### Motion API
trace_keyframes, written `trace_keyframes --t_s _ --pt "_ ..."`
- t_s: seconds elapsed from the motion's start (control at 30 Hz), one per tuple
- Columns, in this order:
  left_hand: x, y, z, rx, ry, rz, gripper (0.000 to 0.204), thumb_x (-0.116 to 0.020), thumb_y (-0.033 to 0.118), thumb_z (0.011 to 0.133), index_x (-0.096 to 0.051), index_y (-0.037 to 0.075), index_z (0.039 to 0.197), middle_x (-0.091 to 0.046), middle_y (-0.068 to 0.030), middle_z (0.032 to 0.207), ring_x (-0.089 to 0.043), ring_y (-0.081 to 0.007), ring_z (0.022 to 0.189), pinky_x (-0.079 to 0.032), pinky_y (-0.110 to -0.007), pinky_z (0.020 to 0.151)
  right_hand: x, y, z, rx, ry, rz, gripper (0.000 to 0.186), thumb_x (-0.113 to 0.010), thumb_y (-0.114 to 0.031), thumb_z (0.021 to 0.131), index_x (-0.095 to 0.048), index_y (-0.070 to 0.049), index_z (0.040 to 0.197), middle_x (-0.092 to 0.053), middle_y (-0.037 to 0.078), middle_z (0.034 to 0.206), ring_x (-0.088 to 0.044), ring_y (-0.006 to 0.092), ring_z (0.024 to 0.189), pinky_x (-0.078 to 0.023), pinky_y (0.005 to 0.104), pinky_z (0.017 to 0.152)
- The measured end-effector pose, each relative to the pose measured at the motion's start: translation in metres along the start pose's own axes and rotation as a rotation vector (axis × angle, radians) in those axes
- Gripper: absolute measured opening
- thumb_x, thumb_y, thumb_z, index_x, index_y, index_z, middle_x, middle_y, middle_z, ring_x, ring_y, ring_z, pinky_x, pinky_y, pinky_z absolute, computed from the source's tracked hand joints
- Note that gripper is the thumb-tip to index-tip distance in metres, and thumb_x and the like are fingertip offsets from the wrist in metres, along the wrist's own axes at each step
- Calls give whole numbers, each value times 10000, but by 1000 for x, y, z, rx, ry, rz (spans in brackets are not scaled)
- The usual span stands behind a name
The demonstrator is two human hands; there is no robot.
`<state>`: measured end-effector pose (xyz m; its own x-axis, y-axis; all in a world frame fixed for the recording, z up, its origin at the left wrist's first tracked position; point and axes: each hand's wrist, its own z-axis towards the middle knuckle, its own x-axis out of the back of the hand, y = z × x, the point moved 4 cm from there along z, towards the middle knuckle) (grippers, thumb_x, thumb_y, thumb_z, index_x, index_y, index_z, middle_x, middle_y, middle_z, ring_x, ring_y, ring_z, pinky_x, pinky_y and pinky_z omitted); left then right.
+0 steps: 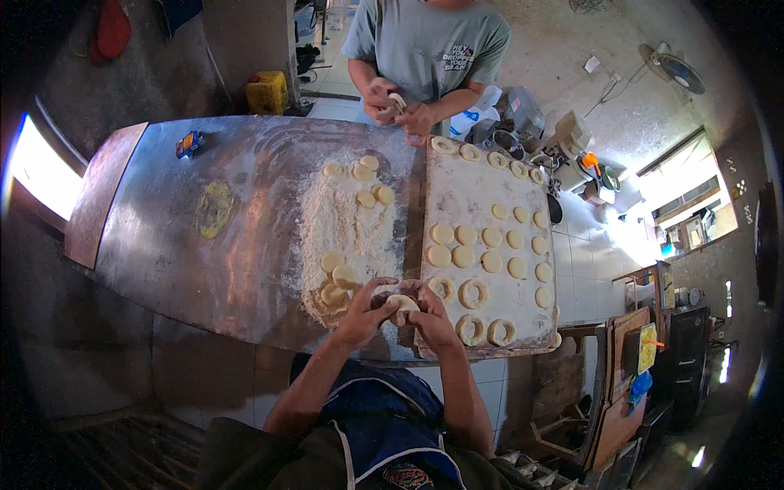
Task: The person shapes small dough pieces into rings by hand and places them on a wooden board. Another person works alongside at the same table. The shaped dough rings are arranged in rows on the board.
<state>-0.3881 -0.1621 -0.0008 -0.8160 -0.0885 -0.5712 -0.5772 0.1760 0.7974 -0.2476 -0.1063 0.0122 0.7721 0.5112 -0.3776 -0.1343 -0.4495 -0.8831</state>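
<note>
My left hand (367,313) and my right hand (425,312) are both closed round a piece of pale dough (400,309), held over the edge where the flour patch meets the board. The flour (343,229) on the metal table carries several dough rounds (345,275) in loose groups. To the right, a floured board (490,192) bears rows of dough discs (463,256), with rings (474,293) along its near and far edges. The dough in my hands is partly hidden by my fingers.
Across the table (163,253), a co-worker (425,49) in a grey T-shirt handles dough in both hands. A small packet (188,144) lies far left, near a yellow smear (214,208). A yellow container (266,92), pots and buckets stand beyond; wooden shelving (621,367) is at right.
</note>
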Motion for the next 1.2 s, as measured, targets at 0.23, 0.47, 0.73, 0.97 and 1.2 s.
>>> trace_keyframes --t_s 0.23,0.47,0.73,0.97,1.2 --pt "-30 -18 9 -202 -6 -71 312 -539 40 812 -437 67 1105 -445 -35 1036 -523 -163 1025 -412 -296 854 21 -19 -21 -37 455 -430 364 -471 -304 973 -612 27 1029 -614 152 1078 -604 219 934 -489 318 770" --pt "-107 -13 18 -693 181 999 313 -457 331 928 -442 42 1049 -480 -69 855 -540 -254 862 -384 -381 838 66 -30 -39 29 340 -549 588 -372 -485 1008 -602 28 840 -614 105 728 -551 196 579 -466 326 555" --pt "-151 -65 53 -467 237 713 245 -406 325 992 -495 107 922 -534 -29 816 -596 -206 748 -460 -431 642 114 -48 -77 154 532 -413 634 -400 -496 1005 -629 55 791 -644 132 710 -565 193 613 -481 375 606" --pt "-161 -119 79 -239 3 309 234 -460 317 958 -487 102 869 -543 -33 805 -572 -174 797 -453 -361 677 148 -51 -106 215 560 -590 674 -384 -518 997 -601 59 726 -526 104 595 -499 202 585 -408 406 559" --pt "-198 -116 82 -361 120 523 276 -384 256 951 -462 22 828 -498 -120 685 -510 -256 655 -414 -381 632 165 -51 -121 395 595 -497 719 -330 -528 1007 -614 79 745 -481 113 536 -423 211 519 -364 392 517"
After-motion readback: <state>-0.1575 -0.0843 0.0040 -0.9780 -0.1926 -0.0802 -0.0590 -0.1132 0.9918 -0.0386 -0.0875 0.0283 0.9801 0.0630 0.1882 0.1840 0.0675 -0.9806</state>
